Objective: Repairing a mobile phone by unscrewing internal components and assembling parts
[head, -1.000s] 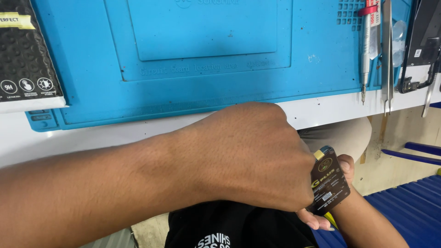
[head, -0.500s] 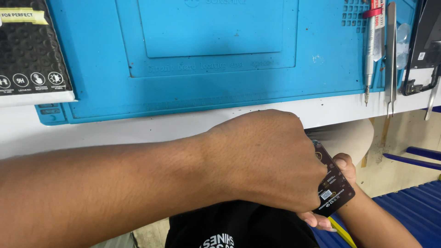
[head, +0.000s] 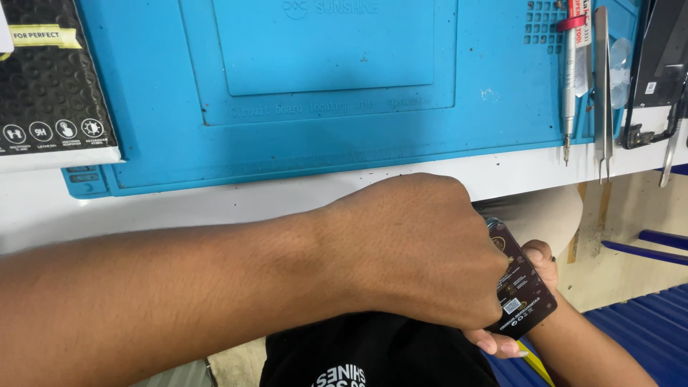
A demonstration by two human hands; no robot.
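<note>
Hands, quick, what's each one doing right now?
Left hand: closed on the small dark device.
Right hand: holding the same device from beneath.

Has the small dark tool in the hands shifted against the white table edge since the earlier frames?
Cannot tell. The dark tool sits just below the white table edge as before; the head camera itself moved, so any slight shift is unclear.

The work mat (head: 344, 143) is lying on the bench top (head: 215, 204), reaching nearly to its near edge. A flat packet (head: 50, 86) is sitting at the mat's left end. A screwdriver (head: 570, 79) and tweezers (head: 603, 93) are lying side by side at its right end, with a phone frame (head: 656, 79) just right of them. Below the bench edge, the left hand (head: 416, 251) and right hand (head: 527, 315) are meeting on a small device (head: 519, 290) over the lap.
</note>
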